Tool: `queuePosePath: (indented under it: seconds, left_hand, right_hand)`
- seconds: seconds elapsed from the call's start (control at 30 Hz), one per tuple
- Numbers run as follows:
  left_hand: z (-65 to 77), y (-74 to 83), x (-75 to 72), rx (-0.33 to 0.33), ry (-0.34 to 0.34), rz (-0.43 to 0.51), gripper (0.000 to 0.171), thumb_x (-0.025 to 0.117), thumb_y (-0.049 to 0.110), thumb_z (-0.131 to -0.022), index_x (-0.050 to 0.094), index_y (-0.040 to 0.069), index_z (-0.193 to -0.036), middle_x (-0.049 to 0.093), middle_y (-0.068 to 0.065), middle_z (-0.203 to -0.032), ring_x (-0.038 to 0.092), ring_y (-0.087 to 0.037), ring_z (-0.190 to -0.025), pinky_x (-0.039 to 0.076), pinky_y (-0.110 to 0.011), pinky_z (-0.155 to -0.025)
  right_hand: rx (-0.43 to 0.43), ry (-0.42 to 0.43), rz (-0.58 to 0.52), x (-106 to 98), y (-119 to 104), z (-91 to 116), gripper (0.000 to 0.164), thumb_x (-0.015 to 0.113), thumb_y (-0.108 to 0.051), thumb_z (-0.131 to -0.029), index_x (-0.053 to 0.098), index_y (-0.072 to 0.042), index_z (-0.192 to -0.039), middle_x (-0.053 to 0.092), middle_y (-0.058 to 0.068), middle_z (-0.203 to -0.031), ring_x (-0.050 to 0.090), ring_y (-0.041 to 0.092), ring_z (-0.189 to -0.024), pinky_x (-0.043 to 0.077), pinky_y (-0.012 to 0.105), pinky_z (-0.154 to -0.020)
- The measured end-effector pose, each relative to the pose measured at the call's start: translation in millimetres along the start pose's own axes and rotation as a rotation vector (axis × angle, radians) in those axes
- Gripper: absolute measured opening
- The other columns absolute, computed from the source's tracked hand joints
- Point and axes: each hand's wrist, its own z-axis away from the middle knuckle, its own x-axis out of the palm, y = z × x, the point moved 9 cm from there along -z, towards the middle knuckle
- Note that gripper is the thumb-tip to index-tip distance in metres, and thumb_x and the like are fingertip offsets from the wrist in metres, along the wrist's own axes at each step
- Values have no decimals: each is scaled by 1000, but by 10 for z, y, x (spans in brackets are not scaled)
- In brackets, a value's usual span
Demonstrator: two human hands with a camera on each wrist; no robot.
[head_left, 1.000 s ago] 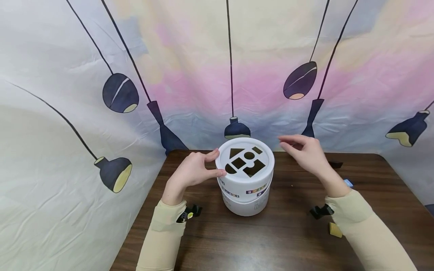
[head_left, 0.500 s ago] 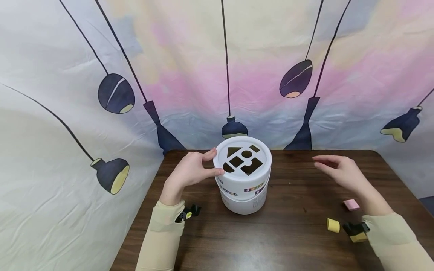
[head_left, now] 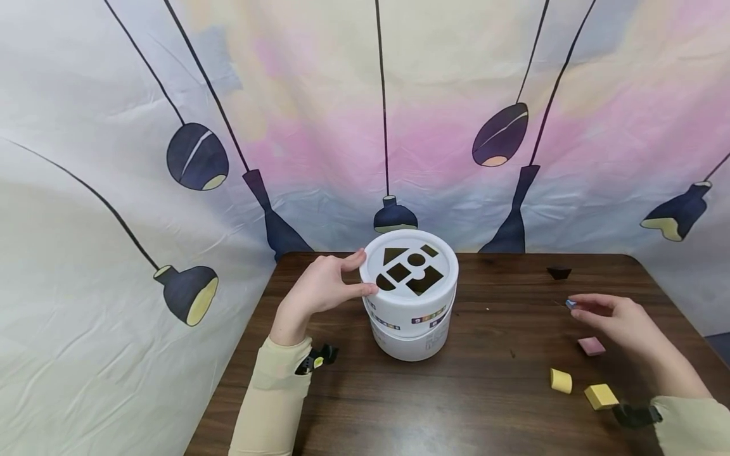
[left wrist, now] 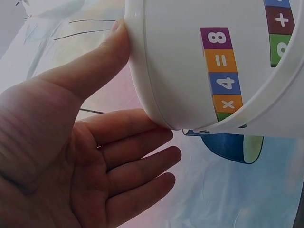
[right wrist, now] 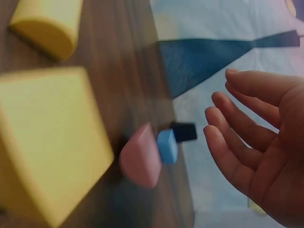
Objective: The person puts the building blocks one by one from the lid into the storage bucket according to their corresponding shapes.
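Note:
A white bucket (head_left: 413,329) stands upright on the table, its lid (head_left: 445,253) pierced with holes of several shapes. At the left rim, my left hand (head_left: 319,288) holds the lid edge between thumb and index finger. Its other fingers extend loosely below, as the left wrist view shows. My right hand (head_left: 627,326) hovers at the right with fingers loosely bent, its fingertips nearest a small blue block (head_left: 570,304). In the right wrist view a gap separates the fingers from the blue block (right wrist: 167,146), and nothing is in the palm.
Around the right hand lie a black block (head_left: 559,272), a pink half-round block (head_left: 591,346), a yellow rounded block (head_left: 561,380) and a yellow square-faced block (head_left: 601,397). A cloth printed with lamps (head_left: 342,126) hangs behind the dark wooden table (head_left: 456,405).
My right hand has moved from beside the bucket lid out to the right and toward me, above the blocks. My left hand has stayed on the lid's rim.

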Motion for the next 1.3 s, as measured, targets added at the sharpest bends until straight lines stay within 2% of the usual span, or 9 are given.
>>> queuePosePath:
  seconds: [0.1,0.23,0.33,0.57,0.77,1.13,1.3]
  left_hand:
    - [-7,-7,6,-7,-3,6,82,85,55,-90,54,18,-156,51,-2,-159,48,-27,-148,47,-46,-115]
    - [-7,-11,12,-12,-5,6,81,84,55,-90,54,19,-156,51,-1,-159,48,-26,-147,49,-46,-113]
    - [-7,-11,13,-10,-5,1,82,84,56,-90,54,19,-156,51,-1,-159,49,-26,-147,49,-46,-112]
    - [-9,-22,22,-13,-4,5,80,85,55,-89,55,21,-155,52,0,-158,49,-25,-147,49,-45,-112]
    - [-8,-20,17,-10,-4,4,81,84,56,-90,55,20,-156,52,0,-158,48,-26,-148,48,-47,-113]
    - [-2,-4,8,-8,-2,11,81,84,55,-90,54,19,-156,52,-2,-159,48,-26,-147,48,-46,-113]
    - [4,2,0,-8,0,14,81,84,55,-90,55,19,-156,52,-1,-158,48,-26,-148,48,-46,-114]
  right_hand:
    - [11,-9,37,4,148,44,59,74,-40,-103,67,6,-139,70,31,-129,67,40,-114,56,41,-80]
    - [50,-41,62,25,336,116,62,73,-40,-104,64,10,-139,58,42,-138,56,60,-122,55,61,-84]
    - [86,-73,71,59,444,163,65,72,-40,-104,61,13,-140,54,45,-140,51,65,-125,51,70,-87]
    - [136,-166,52,174,587,246,76,74,-44,-102,54,17,-142,63,39,-133,54,62,-126,51,69,-91]
    - [156,-186,42,222,641,261,79,75,-45,-100,54,18,-142,68,34,-127,56,60,-125,52,66,-91]
    - [173,-226,54,289,683,249,81,76,-49,-98,55,16,-142,66,36,-124,62,51,-115,52,64,-88]
    - [145,-227,81,292,650,236,77,73,-49,-101,57,14,-143,61,41,-130,60,54,-116,53,66,-88]
